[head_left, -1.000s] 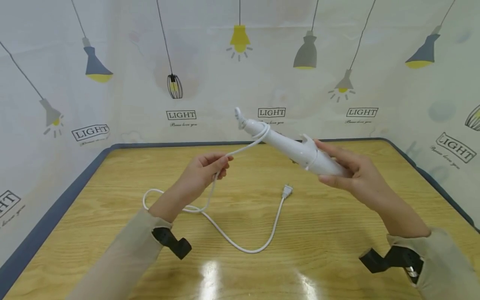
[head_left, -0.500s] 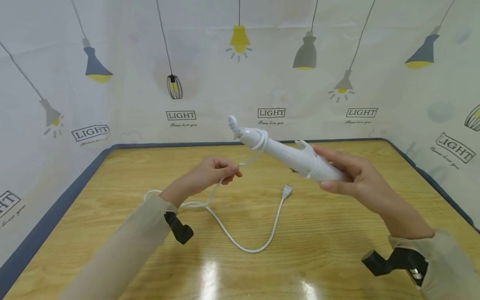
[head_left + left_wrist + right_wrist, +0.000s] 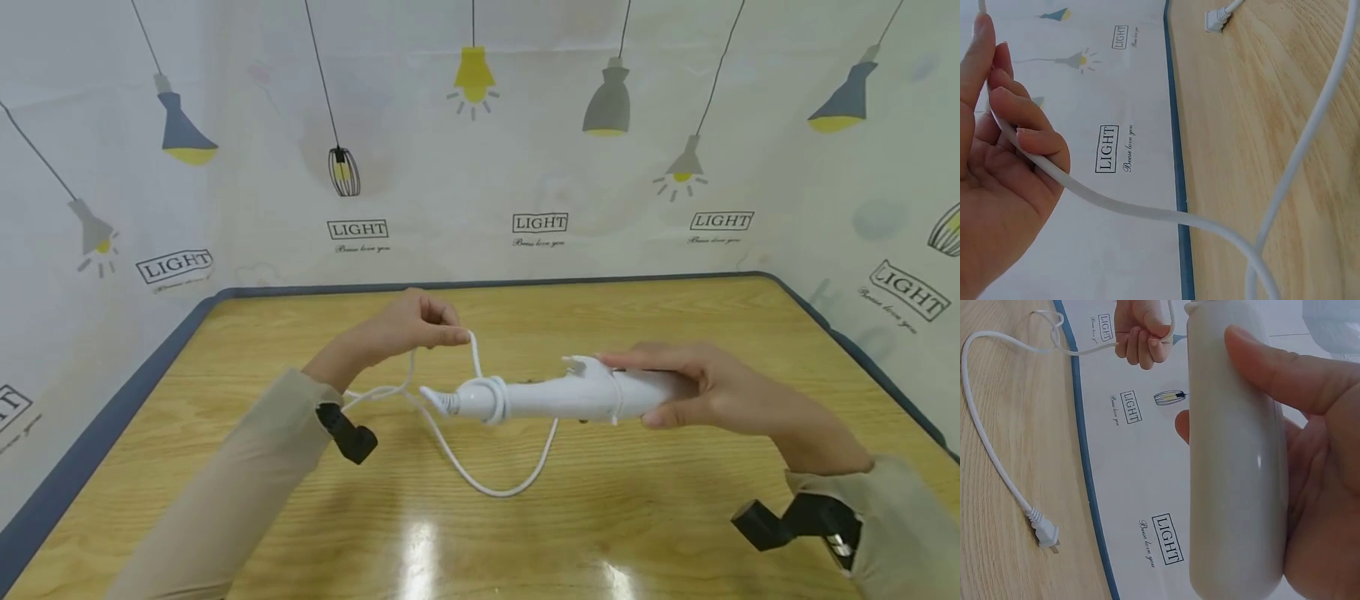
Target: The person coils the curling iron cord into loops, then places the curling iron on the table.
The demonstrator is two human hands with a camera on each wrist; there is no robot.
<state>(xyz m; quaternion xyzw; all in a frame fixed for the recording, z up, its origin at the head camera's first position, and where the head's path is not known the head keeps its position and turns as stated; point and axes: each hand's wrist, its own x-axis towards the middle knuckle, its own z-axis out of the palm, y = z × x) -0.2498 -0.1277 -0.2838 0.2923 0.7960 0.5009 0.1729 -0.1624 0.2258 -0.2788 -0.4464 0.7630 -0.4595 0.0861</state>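
A white curling iron (image 3: 543, 402) lies level in the air over the table in the head view, its cord end pointing left. My right hand (image 3: 720, 390) grips its thick end, thumb below and fingers above; the right wrist view shows the thumb along the smooth white body (image 3: 1235, 462). Turns of white cord (image 3: 493, 400) circle the narrow end near the hanging loop. Up and left of that end, my left hand (image 3: 408, 323) pinches the cord between thumb and fingers. In the left wrist view the cord (image 3: 1129, 209) also runs through the curled fingers of the left hand (image 3: 1010, 150).
The loose cord lies in a curve on the wooden table (image 3: 300, 517). Its two-pin plug (image 3: 1046, 532) rests on the wood, hidden behind the curling iron in the head view. A backdrop (image 3: 420, 167) printed with lamps stands around the table's back and sides.
The curling iron has dropped and swung from slanting to level. My left hand has moved from below its narrow end to above it, still pinching the cord.
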